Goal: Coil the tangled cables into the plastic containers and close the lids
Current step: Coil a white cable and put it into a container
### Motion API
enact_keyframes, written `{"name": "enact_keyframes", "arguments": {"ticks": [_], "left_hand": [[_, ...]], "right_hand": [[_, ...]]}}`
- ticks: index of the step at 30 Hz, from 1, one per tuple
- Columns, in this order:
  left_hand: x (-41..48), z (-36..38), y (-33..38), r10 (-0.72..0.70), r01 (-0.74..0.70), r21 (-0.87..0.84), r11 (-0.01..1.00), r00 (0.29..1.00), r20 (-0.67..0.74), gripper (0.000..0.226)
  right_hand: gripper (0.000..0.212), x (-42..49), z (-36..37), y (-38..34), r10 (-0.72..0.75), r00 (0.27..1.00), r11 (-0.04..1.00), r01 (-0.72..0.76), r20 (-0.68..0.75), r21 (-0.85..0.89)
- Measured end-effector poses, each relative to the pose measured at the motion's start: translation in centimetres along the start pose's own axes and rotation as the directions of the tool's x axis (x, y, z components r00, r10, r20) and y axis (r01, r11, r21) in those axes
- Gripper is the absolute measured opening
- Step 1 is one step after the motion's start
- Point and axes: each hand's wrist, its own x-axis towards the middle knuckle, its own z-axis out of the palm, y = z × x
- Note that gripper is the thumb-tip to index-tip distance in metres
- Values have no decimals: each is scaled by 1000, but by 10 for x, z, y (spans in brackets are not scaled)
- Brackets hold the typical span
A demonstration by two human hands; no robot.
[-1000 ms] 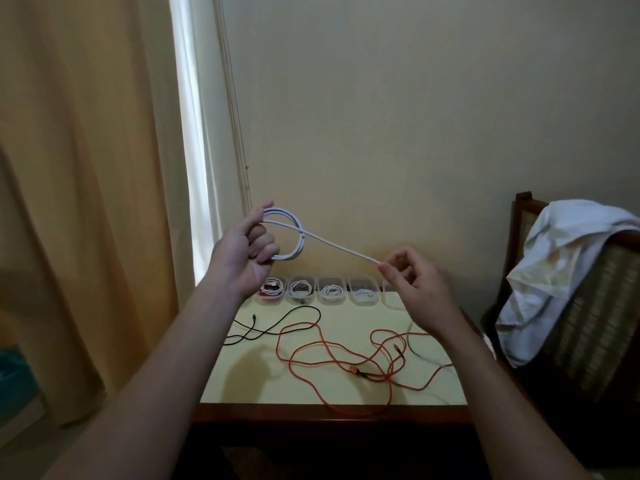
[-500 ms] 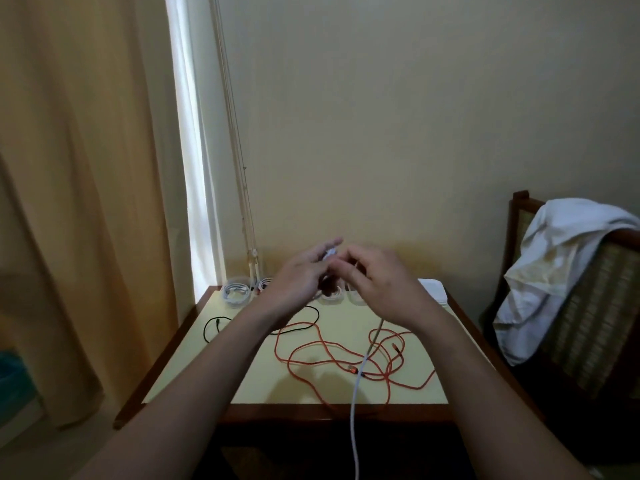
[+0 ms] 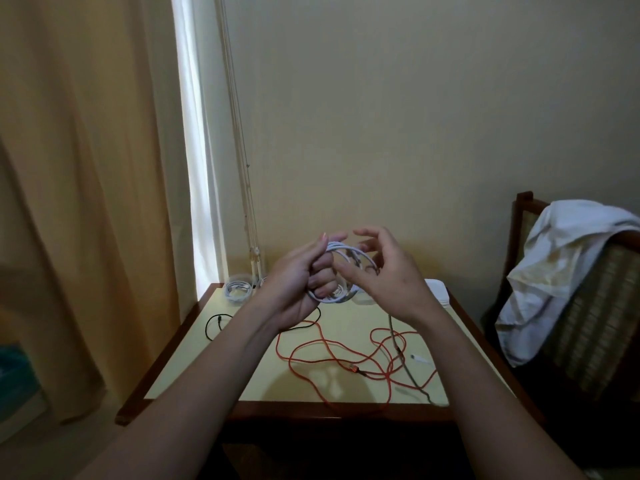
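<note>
cable coil [image 3: 341,251]: white, gripped in left hand [image 3: 294,285], fingers curled
right hand [image 3: 388,275]: fingers loose, spread at the coil
table [image 3: 242,358]: red cable [image 3: 353,368], black cable [image 3: 207,328]

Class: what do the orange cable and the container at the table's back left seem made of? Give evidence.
Orange cable: possibly braided fabric or matte rubber; it lies limp, without shine. Container: clear plastic, likely; a white coil shows through its wall.

At twelve o'clock my left hand [image 3: 294,292] and right hand [image 3: 388,278] hide most containers [image 3: 237,289]; my fingers [image 3: 322,283] cover part of the white cable [image 3: 346,251].
</note>
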Motion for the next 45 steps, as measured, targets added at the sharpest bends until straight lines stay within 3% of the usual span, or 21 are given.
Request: {"name": "enact_keyframes", "arguments": {"ticks": [2,6,9,11,14,18,23,28,31,35,37,39,43,45], "left_hand": [[1,-2,0,4,-4,-1,1000,1000,10,40],[-4,-1,-3,-6,-4,191,982,999,50,41],[-6,-4,-1,-29,1,374,927,997,69,35],[-6,-7,0,-53,27,386,922,997,57,32],[-4,-7,1,-49,41,323,945,999,19,31],[0,-4,8,-17,21,211,977,1000,-20,32],[1,-14,26,-10,1,-105,994,996,-88,35],[5,-32,42,31,-118,-345,931,968,-248,42],[9,-38,43,71,-219,-360,907,921,-382,33],[15,-32,28,191,-293,-160,942,866,-462,30],[13,-26,18,295,-247,165,955,852,-432,32],[10,-20,8,348,-150,506,849,880,-323,34],[5,-17,-10,239,-57,748,661,961,-138,32],[-1,-16,-14,123,-45,715,697,991,-58,26]], "right_hand": [[53,4,-5,4,27,998,1000,-27,58,1],[12,12,-11,6,-84,993,982,96,80,-165],[15,13,-15,2,-131,987,919,156,92,-362],[16,13,-15,-2,-126,984,887,169,128,-430],[15,12,-12,-4,-131,983,886,175,129,-429],[14,9,-9,2,-96,994,969,107,57,-222],[26,4,-23,28,38,999,999,-37,20,-39],[11,-2,-31,51,52,998,993,-55,-27,-106],[14,-7,-25,53,29,999,970,-34,-23,-242],[16,-7,-2,44,13,992,875,51,129,-482],[19,-7,7,34,-5,976,835,123,216,-536],[18,-7,10,21,-64,960,828,205,274,-522],[17,-8,14,-5,-188,936,912,278,298,-300],[15,-5,13,-9,-237,947,930,286,217,-233]]}}
